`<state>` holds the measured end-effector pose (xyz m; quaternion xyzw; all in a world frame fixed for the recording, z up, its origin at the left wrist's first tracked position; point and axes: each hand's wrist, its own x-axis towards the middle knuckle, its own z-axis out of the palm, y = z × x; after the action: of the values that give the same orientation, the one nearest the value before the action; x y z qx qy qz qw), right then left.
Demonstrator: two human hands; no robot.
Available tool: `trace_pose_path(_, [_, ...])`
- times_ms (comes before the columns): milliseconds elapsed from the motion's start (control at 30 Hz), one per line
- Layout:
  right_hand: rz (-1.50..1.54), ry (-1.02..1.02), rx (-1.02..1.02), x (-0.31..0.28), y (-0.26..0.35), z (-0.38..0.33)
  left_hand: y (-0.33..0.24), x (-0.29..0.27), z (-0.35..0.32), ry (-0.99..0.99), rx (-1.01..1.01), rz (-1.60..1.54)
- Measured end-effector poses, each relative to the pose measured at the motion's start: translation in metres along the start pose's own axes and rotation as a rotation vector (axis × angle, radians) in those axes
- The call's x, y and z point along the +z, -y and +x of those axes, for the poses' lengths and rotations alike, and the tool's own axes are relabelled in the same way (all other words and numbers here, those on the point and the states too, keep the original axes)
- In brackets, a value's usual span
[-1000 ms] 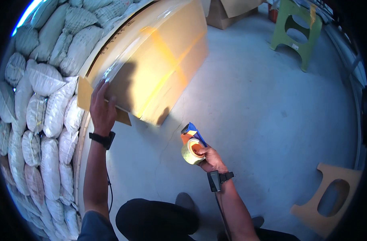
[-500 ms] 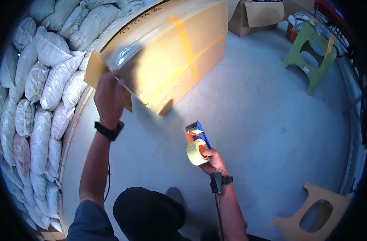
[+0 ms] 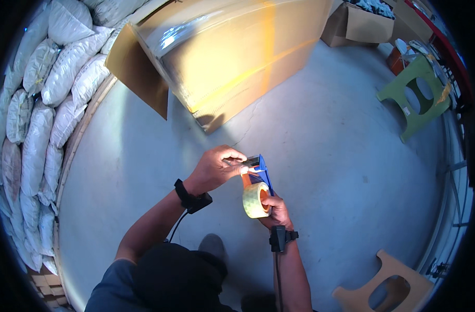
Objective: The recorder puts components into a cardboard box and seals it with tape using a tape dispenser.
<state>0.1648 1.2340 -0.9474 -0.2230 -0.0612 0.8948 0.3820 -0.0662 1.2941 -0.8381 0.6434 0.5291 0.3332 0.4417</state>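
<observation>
My right hand (image 3: 276, 212) is wrapped round a blue and orange tape dispenser (image 3: 267, 174), its thumb at the core of the yellowish packing tape roll (image 3: 254, 200). The thumb and forefinger of my left hand (image 3: 216, 166) are closed at the dispenser's front end. Whether they pinch the tape's loose end is too small to tell. Beyond both hands, a large cardboard box (image 3: 232, 60) lies on the floor with yellow tape strips across its side. One box flap (image 3: 138, 73) hangs open at the left; neither hand touches the box.
White filled sacks (image 3: 37, 140) are piled along the left. At the back right stands an open carton (image 3: 359, 26) near a green stool (image 3: 417, 99). A tan stool (image 3: 385, 283) sits at the lower right. My shoe (image 3: 212, 245) rests on the grey floor (image 3: 331, 182).
My left hand has left the box's flap side and come down and right to the tape dispenser's front end. My right hand still holds the dispenser. The view has shifted, and the flap shows more fully.
</observation>
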Motion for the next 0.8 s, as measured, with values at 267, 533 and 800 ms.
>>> trace_pose_path(267, [0.028, -0.126, 0.061, 0.009, -0.002, -0.004, 0.035, 0.012, -0.003, -0.108, -0.168, 0.050])
trace_pose_path(533, [0.148, -0.200, 0.131, 0.037, -0.011, 0.019, 0.093, -0.007, 0.021, -0.129, -0.175, 0.170])
trace_pose_path(800, [0.279, -0.250, 0.155, 0.050, -0.041, -0.007, 0.178, -0.042, 0.047, -0.111, -0.587, -0.122])
